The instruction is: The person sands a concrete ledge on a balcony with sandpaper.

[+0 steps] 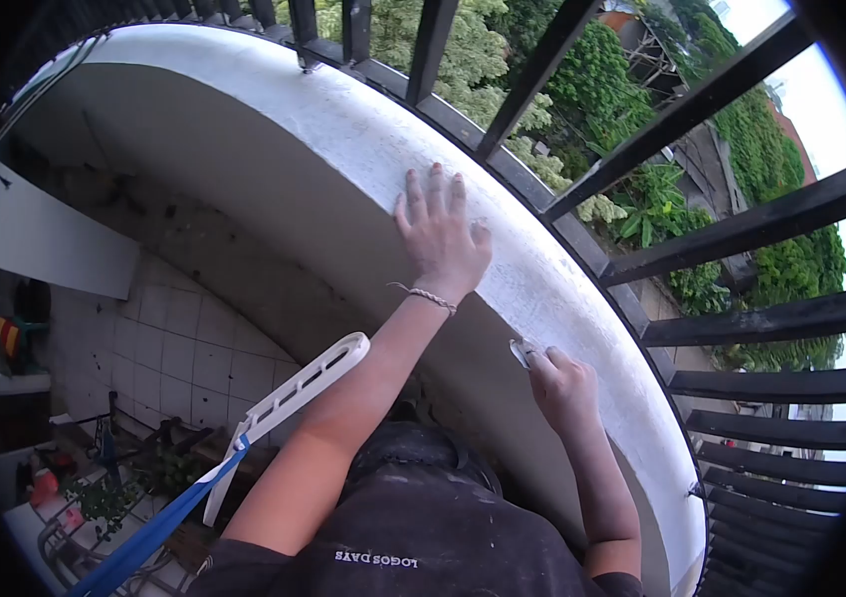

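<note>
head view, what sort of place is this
Probably a balcony or raised terrace outdoors: a black railing runs along the outer side of the curved white ledge, with trees beyond and lower down.

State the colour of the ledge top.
The ledge top is white with greyish patches, best seen in the head view.

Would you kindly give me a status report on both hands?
Left hand flat on white ledge; right hand gripping small object, identity unclear; black railing close beyond.

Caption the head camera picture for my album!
Left hand spread on curved white parapet, right hand holding something small, beside black railing.
</note>
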Motion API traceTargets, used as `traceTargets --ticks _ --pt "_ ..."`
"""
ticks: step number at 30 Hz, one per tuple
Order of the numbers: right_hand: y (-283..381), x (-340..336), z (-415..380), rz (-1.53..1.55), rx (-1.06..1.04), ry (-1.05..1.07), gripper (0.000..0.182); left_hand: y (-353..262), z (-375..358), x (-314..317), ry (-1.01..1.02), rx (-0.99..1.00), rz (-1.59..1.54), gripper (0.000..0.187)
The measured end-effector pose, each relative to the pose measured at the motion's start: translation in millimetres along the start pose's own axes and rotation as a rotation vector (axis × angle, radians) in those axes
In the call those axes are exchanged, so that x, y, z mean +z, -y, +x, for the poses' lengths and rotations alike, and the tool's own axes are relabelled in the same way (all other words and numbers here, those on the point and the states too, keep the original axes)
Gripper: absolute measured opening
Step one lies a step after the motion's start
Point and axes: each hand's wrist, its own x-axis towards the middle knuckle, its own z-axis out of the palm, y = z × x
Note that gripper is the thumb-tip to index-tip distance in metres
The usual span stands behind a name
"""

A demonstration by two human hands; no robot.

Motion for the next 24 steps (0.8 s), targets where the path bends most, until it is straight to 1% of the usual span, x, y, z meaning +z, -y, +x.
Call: traceTargets --ticks 4,5,6,7,8,9,11,13,14,17,21,23,24 --pt "2.4 19.4 15.3 0.024 -0.038 -0.071 0.008 2.6 -0.8 6.0 -0.016 -0.008 -0.077 0.075" --pt "5.1 16.7 12.6 0.052 0.01 -0.079 0.018 2.1 -0.5 6.2 0.012 -0.024 -0.074 0.077" --pt "-2.4 19.0 4.0 0.037 -0.003 -0.115 0.029 2.4 -0.7 4.8 0.045 -0.031 -0.097 0.078" --pt "-8.9 17.0 -4.4 0.035 -0.019 -0.151 0.036 1.9 -0.6 -0.3 0.09 -0.036 -0.098 0.078" --pt "-0.9 8.5 -6.2 0.053 0.077 -0.162 0.014 1.3 -1.0 -2.3 0.107 -0.043 -0.11 0.078" --pt "-5.9 1.3 -4.8 0.163 0.206 0.003 0.02 4.0 0.6 -4.2 0.103 -0.051 -0.105 0.078" --pt "-18.5 -10.5 -8.4 0.362 0.487 0.346 0.039 -0.6 -1.4 -4.3 0.113 -0.053 -0.117 0.078" --pt "-19.8 1.4 -4.5 0.092 0.181 0.055 0.013 -2.1 -3.8 -3.1 0.097 -0.049 -0.139 0.076" --pt "-18.7 9.4 -0.3 -0.04 0.022 -0.093 0.004 -1.9 -4.4 -4.9 0.1 -0.047 -0.153 0.075" --pt "-6.7 17.2 21.1 -0.088 -0.021 -0.102 0.023 1.7 -2.6 -5.2 0.09 -0.033 -0.157 0.073" --pt "26.7 26.9 37.5 0.001 -0.085 -0.174 0.014 2.0 -3.8 -15.3 0.154 0.006 -0.095 0.073" --pt "49.7 24.8 38.6 0.08 -0.145 -0.215 0.012 8.0 -7.9 -7.4 0.1 0.098 -0.104 0.066" --pt "61.1 22.0 38.0 0.122 -0.166 -0.242 0.015 12.2 -8.5 -1.7 0.072 0.144 -0.111 0.063"
